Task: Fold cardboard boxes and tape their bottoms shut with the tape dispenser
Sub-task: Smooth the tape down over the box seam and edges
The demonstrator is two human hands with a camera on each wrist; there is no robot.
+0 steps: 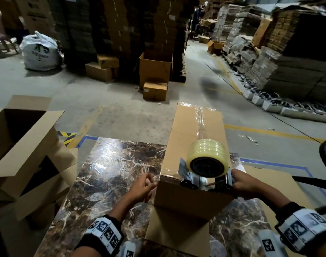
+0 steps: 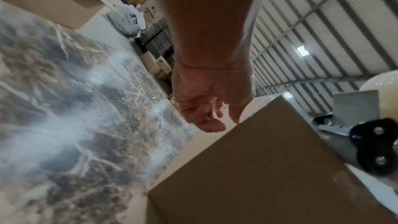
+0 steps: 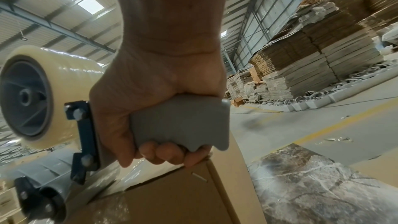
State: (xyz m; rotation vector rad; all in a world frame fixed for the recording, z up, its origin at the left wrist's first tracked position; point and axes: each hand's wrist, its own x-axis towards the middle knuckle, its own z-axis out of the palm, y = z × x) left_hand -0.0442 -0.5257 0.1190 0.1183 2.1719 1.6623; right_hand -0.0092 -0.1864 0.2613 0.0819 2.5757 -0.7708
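Marble table (image 1: 110,164), frame centre: right hand (image 1: 245,184) fisted on tape dispenser (image 1: 206,169), left hand (image 1: 141,186) slack, empty; unbraced box (image 1: 193,145) may skid.

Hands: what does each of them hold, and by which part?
The right hand grips the tape dispenser by its grey handle. The left hand holds nothing.

Brown cardboard box (image 1: 193,138) between hands; clear yellowish tape roll (image 1: 207,156), grey handle (image 3: 181,122) in right hand (image 3: 150,108); brown white-veined marble table (image 1: 110,175) under left hand (image 1: 144,186).
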